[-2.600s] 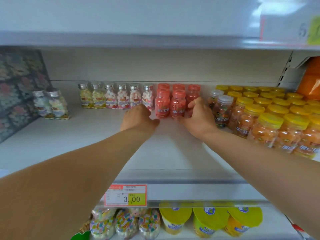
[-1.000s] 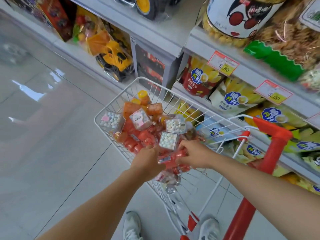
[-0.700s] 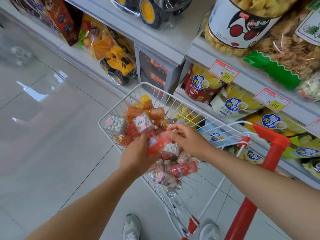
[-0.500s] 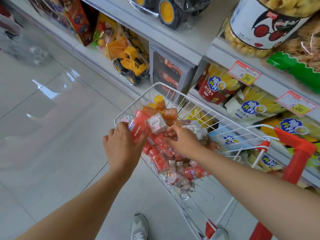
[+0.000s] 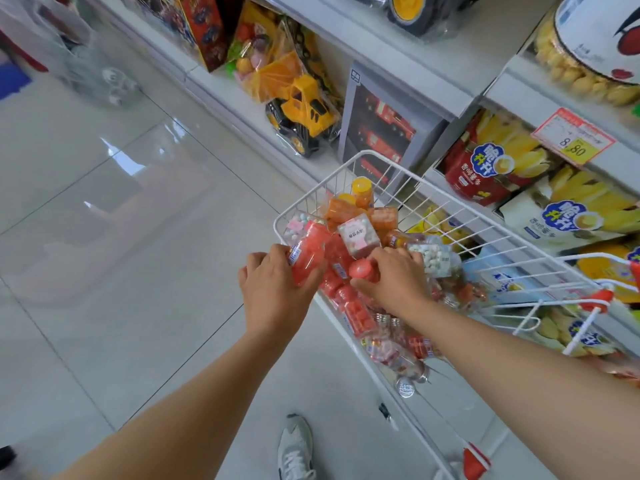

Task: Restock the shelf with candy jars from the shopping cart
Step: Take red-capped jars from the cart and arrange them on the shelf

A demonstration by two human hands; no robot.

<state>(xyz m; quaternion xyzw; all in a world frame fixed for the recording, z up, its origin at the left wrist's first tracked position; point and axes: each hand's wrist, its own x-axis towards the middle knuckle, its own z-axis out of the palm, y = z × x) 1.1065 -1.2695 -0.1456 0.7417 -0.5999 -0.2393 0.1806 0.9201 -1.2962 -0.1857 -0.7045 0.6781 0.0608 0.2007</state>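
Observation:
A white wire shopping cart (image 5: 388, 164) stands beside the shelves, piled with candy jars: red ones, orange ones with yellow lids (image 5: 362, 190), and clear square boxes of pastel candy (image 5: 356, 235). My left hand (image 5: 273, 289) grips a red candy jar (image 5: 308, 251) at the cart's near left rim. My right hand (image 5: 394, 282) reaches into the pile, fingers curled around a second red jar whose round red lid (image 5: 360, 270) pokes out by the thumb. More red jars (image 5: 356, 311) lie under both hands.
Shelves run along the right: a yellow toy truck (image 5: 304, 109) in a bag, a boxed red toy (image 5: 381, 129), snack boxes (image 5: 491, 161) and a price tag (image 5: 573, 142). The cart's red handle (image 5: 601, 294) is at far right. Grey tiled floor (image 5: 121, 237) spreads left; a shoe (image 5: 294, 445) shows below.
I turned from the shelf of jars down to the cart. My left hand took a red jar from the pile and holds it; my right hand has closed on another red jar.

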